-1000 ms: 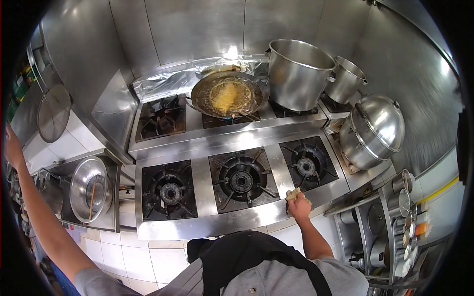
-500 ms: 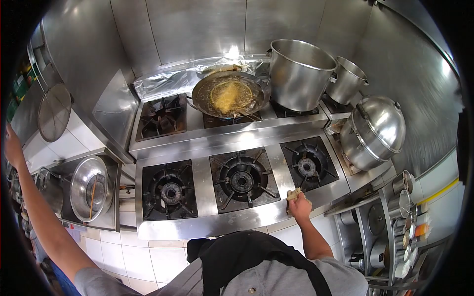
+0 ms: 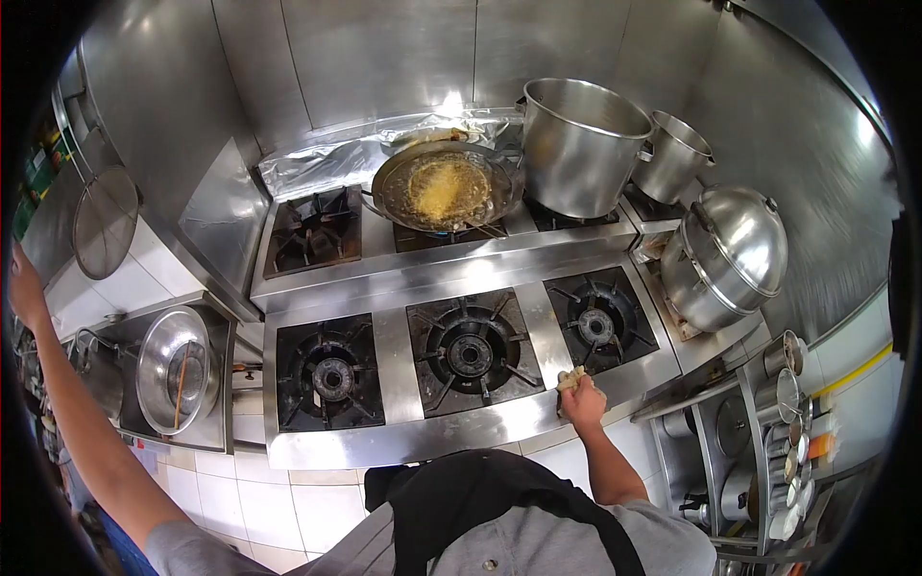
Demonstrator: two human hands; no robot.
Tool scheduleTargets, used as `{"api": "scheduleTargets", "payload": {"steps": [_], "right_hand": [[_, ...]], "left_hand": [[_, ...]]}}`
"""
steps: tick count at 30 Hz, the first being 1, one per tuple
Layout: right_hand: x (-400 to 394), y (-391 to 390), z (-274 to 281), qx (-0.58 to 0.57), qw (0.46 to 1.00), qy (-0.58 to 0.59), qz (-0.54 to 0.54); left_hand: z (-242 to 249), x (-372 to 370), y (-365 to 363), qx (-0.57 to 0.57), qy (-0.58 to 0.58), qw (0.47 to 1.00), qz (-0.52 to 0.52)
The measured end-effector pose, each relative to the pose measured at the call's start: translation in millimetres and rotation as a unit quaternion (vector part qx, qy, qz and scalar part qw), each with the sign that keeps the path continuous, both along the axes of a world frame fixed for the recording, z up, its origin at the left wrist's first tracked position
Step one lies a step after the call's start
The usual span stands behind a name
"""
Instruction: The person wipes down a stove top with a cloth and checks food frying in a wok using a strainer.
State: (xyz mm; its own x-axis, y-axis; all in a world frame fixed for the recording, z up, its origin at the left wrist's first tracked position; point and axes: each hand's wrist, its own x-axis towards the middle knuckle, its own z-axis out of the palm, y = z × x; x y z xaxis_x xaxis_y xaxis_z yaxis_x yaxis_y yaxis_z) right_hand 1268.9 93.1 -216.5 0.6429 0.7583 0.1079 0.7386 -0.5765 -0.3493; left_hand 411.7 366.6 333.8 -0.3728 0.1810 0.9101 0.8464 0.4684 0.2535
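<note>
My right hand [image 3: 584,403] is closed around a crumpled beige cloth [image 3: 571,377], resting on the steel front edge of the stove [image 3: 384,437]. It is below the front right burner [image 3: 597,326]. Far out to the left, my left hand [image 3: 26,293] is raised at the dark rim of the view, and its fingers are not clear. A round mesh strainer [image 3: 106,223] hangs a little to the right of that hand. On the back row, a wide wok [image 3: 389,192] holds bubbling oil with a golden mass of food [image 3: 442,190] in it.
A tall stockpot [image 3: 581,154], a smaller pot [image 3: 672,158] and a domed steamer [image 3: 725,254] stand at the right. A steel bowl [image 3: 154,374] with a wooden stick sits in the left sink area. A shelf rack [image 3: 711,451] with pots is at lower right.
The golden food in the wok has shifted slightly and spread amid the bubbling oil. Both of my hands stay where they were.
</note>
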Motion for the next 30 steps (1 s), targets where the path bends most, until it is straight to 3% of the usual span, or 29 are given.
{"api": "scheduleTargets", "payload": {"steps": [12,30], "right_hand": [[1,4,2,-0.038,0.999,0.020,-0.014],[2,5,1,-0.004,1.000,0.000,0.000]], "left_hand": [[1,10,-4,0.005,-0.001,1.000,0.001],[-1,8,-3,0.024,0.023,0.999,-0.007]]}}
